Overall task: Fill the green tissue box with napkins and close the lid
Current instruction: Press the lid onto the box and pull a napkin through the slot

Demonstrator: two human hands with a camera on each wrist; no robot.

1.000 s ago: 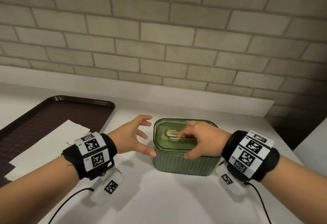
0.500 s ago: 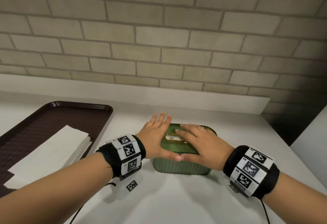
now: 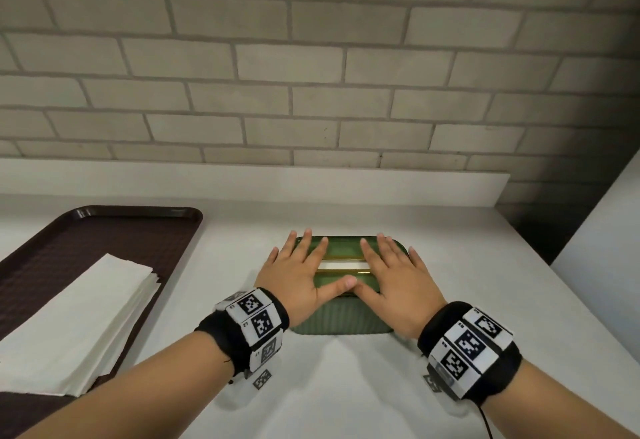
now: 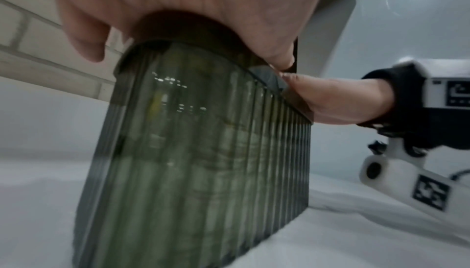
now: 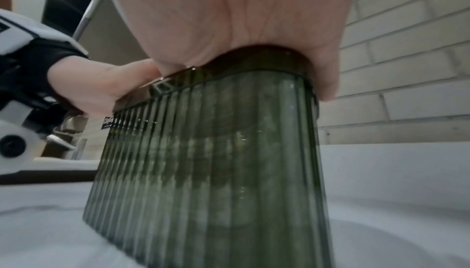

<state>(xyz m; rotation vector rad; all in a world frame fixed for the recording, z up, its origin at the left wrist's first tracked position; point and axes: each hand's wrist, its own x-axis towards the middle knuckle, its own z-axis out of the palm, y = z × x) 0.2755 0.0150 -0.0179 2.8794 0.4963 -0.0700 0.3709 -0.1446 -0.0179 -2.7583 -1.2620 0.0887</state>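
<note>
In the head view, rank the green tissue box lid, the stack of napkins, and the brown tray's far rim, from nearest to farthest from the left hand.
1. The lid of the green tissue box: directly under the left hand, which presses flat on it.
2. The stack of napkins: to the left, lying on the tray.
3. The brown tray's far rim: up and left, toward the wall.

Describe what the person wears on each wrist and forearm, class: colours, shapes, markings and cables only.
Both forearms are bare, without sleeves. Each wrist carries a black fabric band faced with white rectangular plates printed with black square code markers. A white camera pod bearing its own marker hangs under each wrist. A thin black cable trails from the right band.
</note>
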